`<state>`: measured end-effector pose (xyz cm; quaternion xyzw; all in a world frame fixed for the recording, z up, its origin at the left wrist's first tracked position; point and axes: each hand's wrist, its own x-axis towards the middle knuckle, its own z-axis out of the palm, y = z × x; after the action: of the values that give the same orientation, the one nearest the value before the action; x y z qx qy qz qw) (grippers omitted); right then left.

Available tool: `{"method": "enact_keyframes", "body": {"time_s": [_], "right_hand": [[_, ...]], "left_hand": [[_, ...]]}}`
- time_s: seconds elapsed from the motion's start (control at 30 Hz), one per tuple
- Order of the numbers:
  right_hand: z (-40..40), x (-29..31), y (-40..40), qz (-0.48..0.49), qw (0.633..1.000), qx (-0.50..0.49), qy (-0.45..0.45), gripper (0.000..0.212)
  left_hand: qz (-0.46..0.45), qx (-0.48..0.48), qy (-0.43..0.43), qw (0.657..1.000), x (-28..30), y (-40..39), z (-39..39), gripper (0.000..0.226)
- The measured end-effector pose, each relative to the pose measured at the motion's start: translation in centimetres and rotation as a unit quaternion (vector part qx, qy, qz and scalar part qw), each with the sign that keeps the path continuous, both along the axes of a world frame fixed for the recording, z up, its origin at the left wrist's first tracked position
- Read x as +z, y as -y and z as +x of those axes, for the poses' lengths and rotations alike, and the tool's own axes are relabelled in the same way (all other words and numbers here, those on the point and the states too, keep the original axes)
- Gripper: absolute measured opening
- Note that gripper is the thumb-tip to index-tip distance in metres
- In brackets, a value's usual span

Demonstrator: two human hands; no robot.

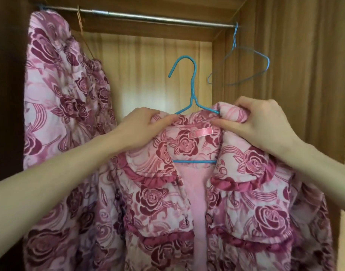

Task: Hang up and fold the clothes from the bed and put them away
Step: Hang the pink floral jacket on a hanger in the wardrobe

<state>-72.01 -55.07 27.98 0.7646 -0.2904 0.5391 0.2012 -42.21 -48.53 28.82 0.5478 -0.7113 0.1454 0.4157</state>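
Jacket point(187, 202) sits on its blue hanger point(189, 90) below the rail point(148, 16), left hand point(142, 128) and right hand point(259, 122) pinching its collar; next, likely lifting the hook onto that rail.

No readable text anywhere. Only candidate is the pink neck label point(201, 133) sewn inside the collar of the rose-print jacket point(187, 202); there's a small mark at its left end, but it's too blurred to make out any letters or numbers.

Jacket point(187, 202) pink, maroon rose pattern; hanger point(189, 90) blue; wardrobe point(304, 55) tan woodgrain.
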Motion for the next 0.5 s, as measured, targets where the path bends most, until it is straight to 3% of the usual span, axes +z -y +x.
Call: {"method": "enact_keyframes", "body": {"time_s": [0.13, 0.2, 0.27, 0.3, 0.37, 0.5], "right_hand": [[-0.7, 0.9, -0.2, 0.095, 0.983, 0.119, -0.106, 0.047], [-1.6, 1.0, 0.2, 0.169, 0.957, 0.193, -0.137, 0.039], [-2.2, 0.9, 0.6, 0.199, 0.941, 0.221, -0.162, 0.049], [-2.2, 0.7, 0.8, 0.199, 0.941, 0.211, -0.172, 0.055], [-1.7, -0.1, 1.2, 0.175, 0.957, 0.154, -0.173, 0.046], [-0.4, -0.9, 1.0, 0.051, 0.991, 0.062, -0.107, 0.046]], "left_hand": [[-0.168, 0.128, 0.061, 0.976, -1.1, 0.2, 0.6, 0.063], [-0.199, 0.149, 0.067, 0.966, -1.5, 0.0, 0.9, 0.064], [-0.213, 0.157, 0.072, 0.962, -1.8, 0.0, 0.8, 0.066], [-0.222, 0.162, 0.08, 0.958, -1.9, 0.0, 0.6, 0.068], [-0.229, 0.168, 0.091, 0.955, -2.2, 0.0, 0.0, 0.069], [-0.229, 0.182, 0.118, 0.949, -2.2, 0.3, -1.0, 0.062]]}}
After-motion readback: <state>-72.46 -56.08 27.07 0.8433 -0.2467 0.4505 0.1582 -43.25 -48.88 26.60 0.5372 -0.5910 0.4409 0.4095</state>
